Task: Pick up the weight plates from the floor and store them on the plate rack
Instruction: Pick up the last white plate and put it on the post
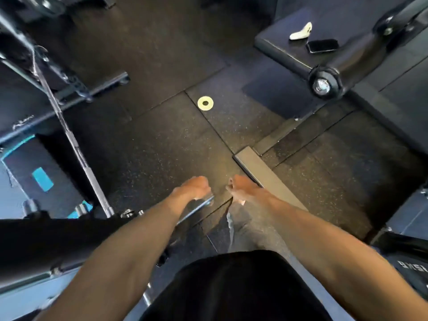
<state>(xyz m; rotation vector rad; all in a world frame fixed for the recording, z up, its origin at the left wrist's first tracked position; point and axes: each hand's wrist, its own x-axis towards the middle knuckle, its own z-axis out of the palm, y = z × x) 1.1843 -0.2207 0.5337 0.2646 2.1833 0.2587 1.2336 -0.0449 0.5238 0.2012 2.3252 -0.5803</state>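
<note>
Reaching between pickups: left hand (195, 187) and right hand (240, 188) curled, empty. Small yellow plate (205, 103) well ahead; needed stepping forward, pinching rim.

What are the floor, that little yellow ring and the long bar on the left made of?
The floor looks like rubber tiling: matte black, pale flecks, visible seams. The ring is a flat pale yellow disc with a centre hole, possibly rubber-coated or painted; I cannot tell which. The bar looks like steel: silvery, with bright glints.
</note>
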